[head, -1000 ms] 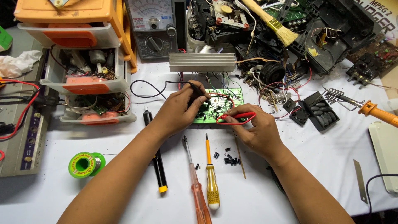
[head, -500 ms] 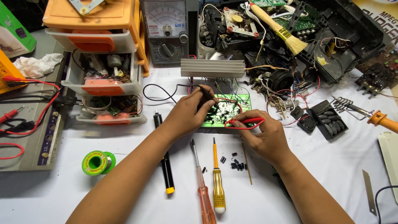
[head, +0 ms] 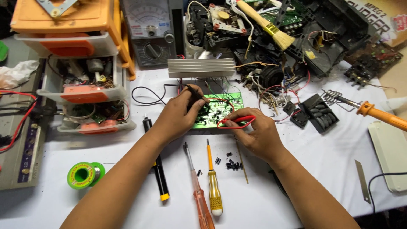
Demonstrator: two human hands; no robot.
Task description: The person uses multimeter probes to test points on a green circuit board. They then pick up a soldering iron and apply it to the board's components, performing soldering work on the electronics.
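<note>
A green circuit board (head: 224,101) lies on the white table in front of a finned metal heat sink (head: 201,68). My left hand (head: 178,114) holds a black test probe (head: 196,93) with its tip on the board. My right hand (head: 256,133) grips a red test probe (head: 237,120), its tip touching the board's lower right part. Both probe leads run back toward the analog meter (head: 151,34). Small black components (head: 231,163) lie loose just below my right hand.
Two screwdrivers (head: 214,186) and a black pen-like tool (head: 157,169) lie between my forearms. A green solder spool (head: 84,174) sits at the left, orange parts drawers (head: 85,89) behind it. A soldering iron (head: 377,114), a brush (head: 271,29) and scrap electronics crowd the right.
The view has shifted slightly, so everything sits a little lower and to the right. Both hands stay on the board with the probes, hardly moved.
</note>
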